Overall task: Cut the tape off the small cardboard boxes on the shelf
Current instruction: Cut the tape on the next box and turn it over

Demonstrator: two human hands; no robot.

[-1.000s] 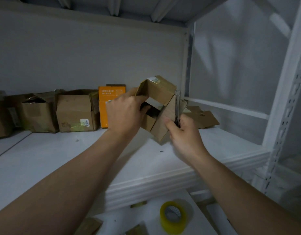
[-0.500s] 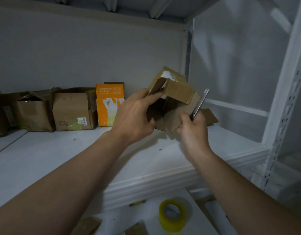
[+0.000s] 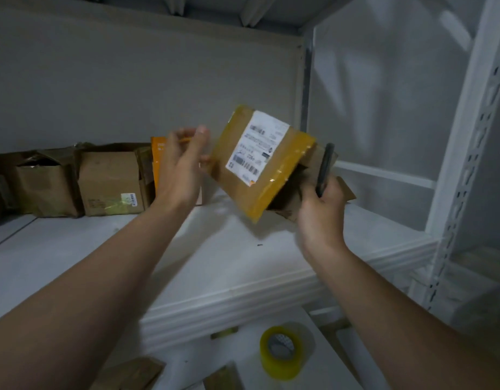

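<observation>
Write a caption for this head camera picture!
Left hand touches a taped brown cardboard box while the right hand holds it and a black utility knife.

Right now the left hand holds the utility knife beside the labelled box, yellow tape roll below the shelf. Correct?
No. The head view shows the utility knife in the right hand, not the left hand, beside the labelled box. The yellow tape roll is below the shelf.

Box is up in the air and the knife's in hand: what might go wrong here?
The right hand grips both knife and box, with the knife pointing up beside the cardboard: a slip could nick fingers.
The left hand seems only to touch the box's edge, so the box may drop onto the shelf.
</observation>
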